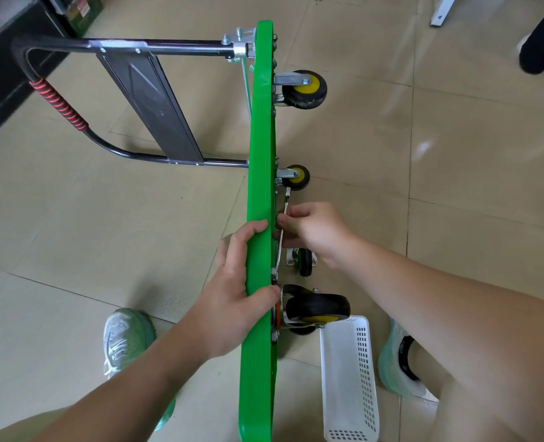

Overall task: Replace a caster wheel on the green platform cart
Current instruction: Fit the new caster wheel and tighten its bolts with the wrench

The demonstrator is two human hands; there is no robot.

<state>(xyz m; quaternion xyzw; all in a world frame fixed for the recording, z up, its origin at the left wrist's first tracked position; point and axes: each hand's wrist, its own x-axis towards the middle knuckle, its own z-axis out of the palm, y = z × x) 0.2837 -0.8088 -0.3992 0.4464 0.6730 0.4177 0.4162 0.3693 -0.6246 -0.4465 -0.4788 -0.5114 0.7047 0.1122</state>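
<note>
Shoes: a pale left shoe [125, 336] and right shoe [398, 365] on the tiled floor [455, 138], one on either side of the cart's near end.
Basket: a white perforated basket [364, 362] on the floor just right of the cart, between it and the right shoe.
Cart: the green platform cart [259, 154] stands tipped on one long edge, running from near to far up the middle; its wheels point right.
Left hand: the left hand [235, 291] is clamped over the cart's upper edge – fingers curled across to the right face, thumb too.
Near caster: a black caster wheel [318, 307] with a yellow hub, bracketed to the deck just right of the left hand.
Small caster: a smaller-looking black caster [304, 262] just beyond it; whether it is mounted or lies on the floor, I cannot tell.
Right hand: the right hand [315, 231] is curled around a silver wrench [286, 202] close against the underside.
Wrench: slim, lying along the deck, its far end up by a mid caster [296, 177].
Far caster: a yellow-hubbed caster [302, 89] near the far end.
Handle: a black tubular handle [120, 47] – with a red wrap [58, 103] – sticks out to the left.
</note>
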